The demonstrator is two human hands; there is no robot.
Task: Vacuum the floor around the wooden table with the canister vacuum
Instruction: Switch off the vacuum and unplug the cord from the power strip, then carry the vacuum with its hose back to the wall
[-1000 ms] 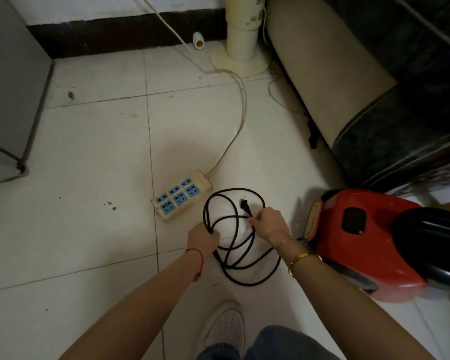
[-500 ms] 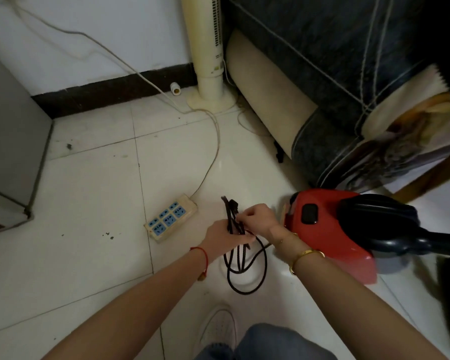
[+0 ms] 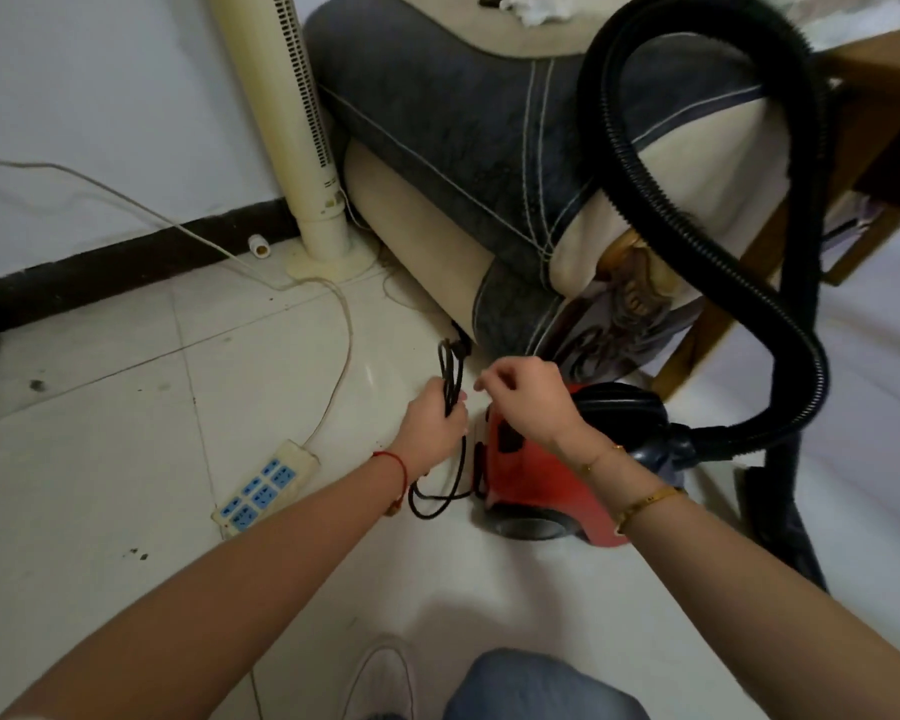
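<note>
Fingers of the left hand [image 3: 434, 426] were curled round a bunch of black power cord [image 3: 450, 376], loops standing up above the fist and one slack loop trailing on the floor tiles [image 3: 100, 459] below the wrist. Right hand [image 3: 528, 397] hovered just beside the bunch, over the canister vacuum [image 3: 536, 485], fingers loosely bent and holding nothing; fingertips near the cord, contact not evident. The vacuum sat on the floor against the sofa [image 3: 463, 163], its ribbed hose [image 3: 697, 236] arching up toward the wooden table [image 3: 874, 122] at right. Power strip [image 3: 263, 488] lay well left of the canister.

Judgement: cord is light, limp, prone to tangle; best held as a bundle, then by the plug body for insertion, plug not clearly visible. Canister looks rigid and moderately heavy; lift by its top handle, not by the flexible hose
</note>
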